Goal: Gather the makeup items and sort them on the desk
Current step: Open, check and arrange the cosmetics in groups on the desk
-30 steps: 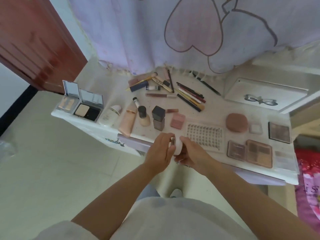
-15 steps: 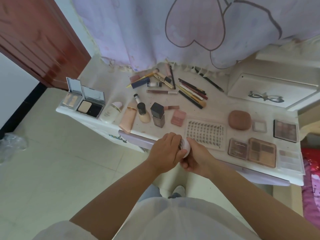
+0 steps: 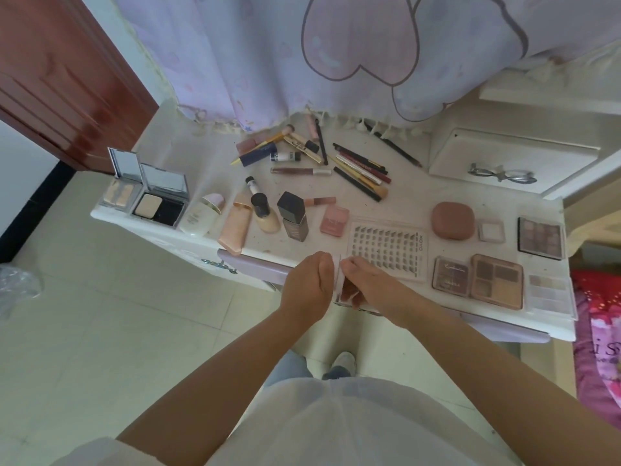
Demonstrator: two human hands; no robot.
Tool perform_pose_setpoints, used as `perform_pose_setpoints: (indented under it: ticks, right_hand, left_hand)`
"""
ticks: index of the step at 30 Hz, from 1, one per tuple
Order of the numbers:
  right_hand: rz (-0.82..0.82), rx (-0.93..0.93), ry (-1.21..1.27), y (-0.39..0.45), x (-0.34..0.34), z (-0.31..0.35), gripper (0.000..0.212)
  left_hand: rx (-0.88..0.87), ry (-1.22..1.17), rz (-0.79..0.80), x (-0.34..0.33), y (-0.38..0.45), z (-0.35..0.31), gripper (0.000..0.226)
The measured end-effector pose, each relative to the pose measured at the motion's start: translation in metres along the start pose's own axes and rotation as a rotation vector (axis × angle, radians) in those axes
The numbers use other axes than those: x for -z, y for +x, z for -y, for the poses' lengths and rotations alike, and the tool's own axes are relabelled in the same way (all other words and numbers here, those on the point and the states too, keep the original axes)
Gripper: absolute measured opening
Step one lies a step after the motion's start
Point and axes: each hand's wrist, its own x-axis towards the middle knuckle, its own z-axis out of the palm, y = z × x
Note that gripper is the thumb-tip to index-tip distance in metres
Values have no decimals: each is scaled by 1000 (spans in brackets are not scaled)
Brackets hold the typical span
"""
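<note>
Here, at the near edge of the desk, my left hand and my right hand meet around a small white compact. The fingers of both hands are curled on it, so that only its pale edge shows between them; I cannot tell whether it is open or closed. It is held just in front of the lash tray, above the desk's front rim.

Left group: two open powder compacts with their mirrors raised, then a white bottle, a peach tube, a foundation bottle lying flat, and a dark-capped square bottle.

Centre: a small pink case lies just beside the lash tray. Behind it, pencils and brushes lie in a loose heap near the fringe of the lilac curtain.

Right group: a round terracotta compact, a small clear case, a dark eyeshadow palette, and two brown palettes side by side, touching.
</note>
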Motion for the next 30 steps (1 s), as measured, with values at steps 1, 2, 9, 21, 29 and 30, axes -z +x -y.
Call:
perform_pose_setpoints:
  ticks: [1,2,9,21,29,30]
  right_hand:
    - [-18,43,-108,1,1,0,19]
    - [-37,98,-208,2,2,-2,20]
    - [-88,246,-275,10,12,-19,37]
    - [-296,273,-309,64,33,-32,44]
    - [-270,291,-989,95,36,-33,54]
    - [-265,290,-1035,97,35,-33,56]
  left_hand:
    - [64,-61,2,-2,1,0,41]
    - [135,-122,2,-3,2,0,42]
    - [654,-521,93,1,9,12,55]
    - [1253,-1101,155,0,38,43,41]
    - [1306,-1073,230,-14,55,52,53]
    - [1305,-1071,227,-15,55,53,57]
